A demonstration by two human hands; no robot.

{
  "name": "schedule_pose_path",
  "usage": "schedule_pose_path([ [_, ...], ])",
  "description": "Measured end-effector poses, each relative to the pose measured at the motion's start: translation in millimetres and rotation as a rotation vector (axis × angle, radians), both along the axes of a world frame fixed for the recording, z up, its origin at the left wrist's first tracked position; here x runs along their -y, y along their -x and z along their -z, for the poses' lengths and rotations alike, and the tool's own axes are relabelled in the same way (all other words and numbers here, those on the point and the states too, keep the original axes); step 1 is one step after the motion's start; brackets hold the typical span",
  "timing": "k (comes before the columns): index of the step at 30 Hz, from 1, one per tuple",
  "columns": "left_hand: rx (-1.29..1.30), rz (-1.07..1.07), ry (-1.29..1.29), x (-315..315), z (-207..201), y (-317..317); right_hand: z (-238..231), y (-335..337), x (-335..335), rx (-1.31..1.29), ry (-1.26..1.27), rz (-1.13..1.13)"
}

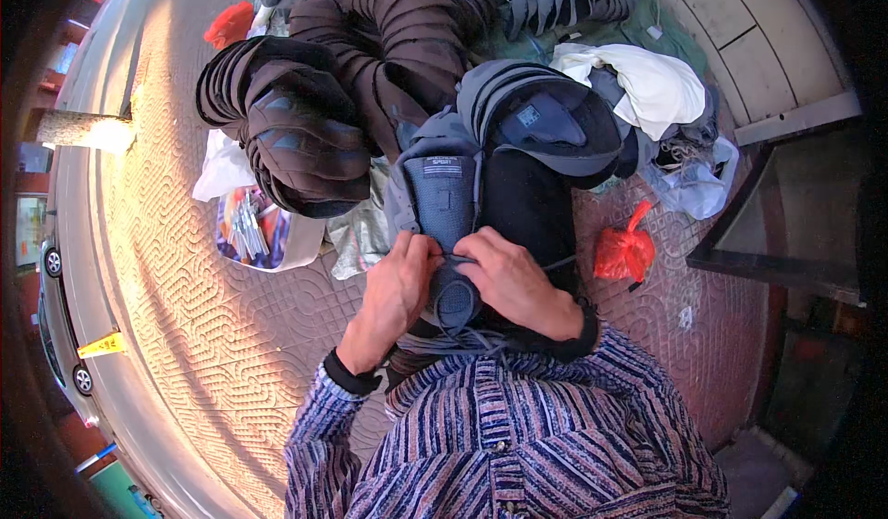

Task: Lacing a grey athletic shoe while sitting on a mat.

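Observation:
A grey shoe upper with a mesh tongue lies on my lap, its tongue end pointing away from me. Across its lower part runs a grey shoelace, which loops down below my fingers. My left hand is closed at the upper's left edge, pinching the lace. From the other side my right hand pinches the lace too, thumb and forefinger together. The two hands are only a small gap apart. Just beyond, a stack of nested grey-blue uppers rests against my dark-clad leg.
Long curved stacks of brown uppers lie ahead, with another brown bundle at left. A bag of thin metallic pieces stands beside it. White cloth, a red plastic bag and a dark-framed panel are at right.

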State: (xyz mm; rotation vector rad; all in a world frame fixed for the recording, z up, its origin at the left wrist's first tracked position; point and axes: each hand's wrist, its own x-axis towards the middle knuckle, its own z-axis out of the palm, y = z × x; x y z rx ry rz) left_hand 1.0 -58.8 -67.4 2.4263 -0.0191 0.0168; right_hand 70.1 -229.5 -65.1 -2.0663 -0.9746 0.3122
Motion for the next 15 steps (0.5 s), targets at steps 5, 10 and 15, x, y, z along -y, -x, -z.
schedule_pose_path([
  [5,-0.053,-0.479,-0.254,-135.5,-0.6,27.3,-45.9,-24.8,84.8,-0.630,0.267,-0.033],
  [10,0.500,-0.681,-0.320,-413.3,-6.6,160.3,-61.9,-40.4,157.7,-0.677,0.309,0.080],
  [15,0.305,-1.010,-0.209,-543.6,-19.4,308.1,-84.0,-55.5,207.2,-0.753,0.344,0.299],
])
